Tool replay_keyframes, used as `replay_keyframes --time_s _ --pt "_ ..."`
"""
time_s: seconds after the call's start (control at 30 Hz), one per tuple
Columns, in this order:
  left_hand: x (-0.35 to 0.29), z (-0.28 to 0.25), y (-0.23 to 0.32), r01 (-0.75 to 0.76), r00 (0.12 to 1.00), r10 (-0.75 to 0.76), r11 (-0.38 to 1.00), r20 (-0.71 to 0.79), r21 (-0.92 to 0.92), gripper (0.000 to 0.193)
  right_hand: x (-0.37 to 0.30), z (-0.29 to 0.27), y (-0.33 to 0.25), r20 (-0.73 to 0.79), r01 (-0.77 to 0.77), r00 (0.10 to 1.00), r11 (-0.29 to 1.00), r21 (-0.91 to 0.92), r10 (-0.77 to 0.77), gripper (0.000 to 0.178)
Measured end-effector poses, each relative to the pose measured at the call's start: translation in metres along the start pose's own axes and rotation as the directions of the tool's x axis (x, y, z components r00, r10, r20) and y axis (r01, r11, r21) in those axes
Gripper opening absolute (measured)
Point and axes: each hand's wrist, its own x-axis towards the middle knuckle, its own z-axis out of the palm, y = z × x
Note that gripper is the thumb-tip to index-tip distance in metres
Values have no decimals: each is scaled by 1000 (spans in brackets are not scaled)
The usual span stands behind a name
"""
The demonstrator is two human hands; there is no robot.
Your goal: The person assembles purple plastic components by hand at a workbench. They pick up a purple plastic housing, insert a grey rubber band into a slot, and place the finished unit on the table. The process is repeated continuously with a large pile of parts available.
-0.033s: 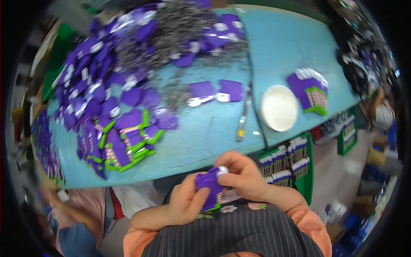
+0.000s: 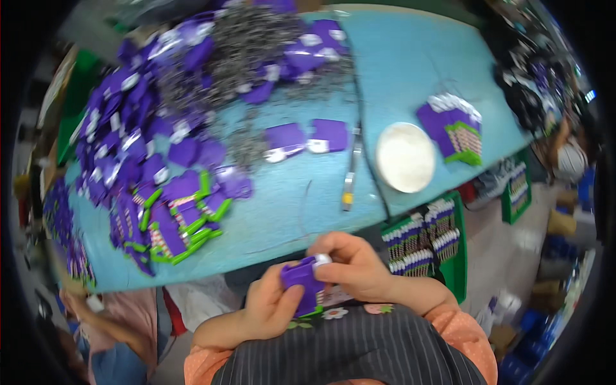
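Currently we hold a small purple card [image 2: 301, 283] low centre of frame, just off the near edge of the blue table [image 2: 410, 70]. Left hand [image 2: 273, 308] wraps it from below, fingers clenched on it; right hand [image 2: 356, 266] pinches its white top end. Judgement: keep the left grip firm, work only with the right fingertips. Purple card pile [image 2: 128, 122] upper left, white dish [image 2: 405, 157] right of centre.

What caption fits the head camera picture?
Both hands, left and right, hold a purple card near a blue table heaped with more.
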Motion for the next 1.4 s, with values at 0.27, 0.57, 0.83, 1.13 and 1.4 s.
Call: replay_keyframes --time_s 0.27,0.57,0.83,1.13,1.4 --pt "4 -9 8 47 994 -74 954 80 296 23 -3 -19 7 355 653 741 491 -576 -570 23" --pt "26 -18 18 -128 948 150 987 -281 93 37 -12 -30 -1 290 487 856 479 -730 -429 23" --pt "20 -10 -7 -36 975 -9 979 -222 -202 27 -5 -15 5 118 281 946 587 -759 -301 18" --pt "18 7 -9 -111 958 98 993 -268 -35 21 4 -14 -2 185 404 889 525 -749 -419 17" --pt "35 1 50 -302 940 328 686 89 661 42 -12 -35 -59 304 590 572 125 -798 -762 26"
